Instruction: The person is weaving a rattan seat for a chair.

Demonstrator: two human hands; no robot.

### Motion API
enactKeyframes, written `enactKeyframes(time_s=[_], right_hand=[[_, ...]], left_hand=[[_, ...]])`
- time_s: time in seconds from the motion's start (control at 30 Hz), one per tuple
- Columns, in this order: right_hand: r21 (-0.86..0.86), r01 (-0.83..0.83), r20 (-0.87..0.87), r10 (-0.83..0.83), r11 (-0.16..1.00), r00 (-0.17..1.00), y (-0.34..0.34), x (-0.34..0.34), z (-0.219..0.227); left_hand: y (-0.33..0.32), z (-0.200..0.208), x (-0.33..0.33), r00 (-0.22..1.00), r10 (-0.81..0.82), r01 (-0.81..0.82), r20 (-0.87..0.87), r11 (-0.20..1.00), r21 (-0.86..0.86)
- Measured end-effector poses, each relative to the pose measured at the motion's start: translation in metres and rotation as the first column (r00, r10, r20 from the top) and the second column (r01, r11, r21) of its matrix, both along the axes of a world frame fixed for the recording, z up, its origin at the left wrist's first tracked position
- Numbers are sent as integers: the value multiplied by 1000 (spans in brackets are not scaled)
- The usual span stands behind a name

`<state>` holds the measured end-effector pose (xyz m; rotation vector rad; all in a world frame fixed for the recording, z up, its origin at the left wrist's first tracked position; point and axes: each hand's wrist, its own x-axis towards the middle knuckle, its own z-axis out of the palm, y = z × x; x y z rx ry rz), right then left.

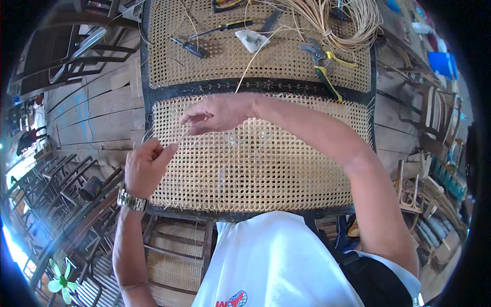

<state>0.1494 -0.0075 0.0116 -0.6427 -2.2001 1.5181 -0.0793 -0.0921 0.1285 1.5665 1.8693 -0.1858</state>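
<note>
A woven cane panel point(266, 174) in a dark wooden frame lies in front of me. My left hand point(146, 169), with a metal watch on its wrist, is closed at the panel's left edge, thumb against curled fingers, pinching a thin cane strand point(148, 137) that loops out beside it. Above and to the right, my right hand point(220, 115) reaches across the weave with bent fingers. A faint length of strand seems to run between both hands' fingertips. Beyond the right hand, a pale cane strand point(250, 64) rises toward the far side.
On the far panel lie a screwdriver point(225, 26), a dark-handled tool point(190, 48), yellow-and-black pliers point(322, 64), a white lump point(251, 41) and a coil of cane point(353, 25). Dark chair frames point(61, 189) crowd the left; a wooden chair point(437, 112) stands at right.
</note>
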Motion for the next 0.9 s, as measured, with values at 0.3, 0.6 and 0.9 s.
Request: enactKeyframes(time_s=[0.3, 0.6, 0.9], right_hand=[[31, -32, 576, 8, 999, 817, 53, 43, -17], [159, -36, 569, -61, 987, 820, 51, 36, -27], [98, -52, 622, -21, 994, 783, 49, 26, -16]], left_hand=[[27, -96, 54, 783, 371, -248, 500, 922, -296], [59, -107, 74, 898, 332, -152, 288, 850, -505], [38, -141, 89, 784, 471, -314, 404, 862, -397]])
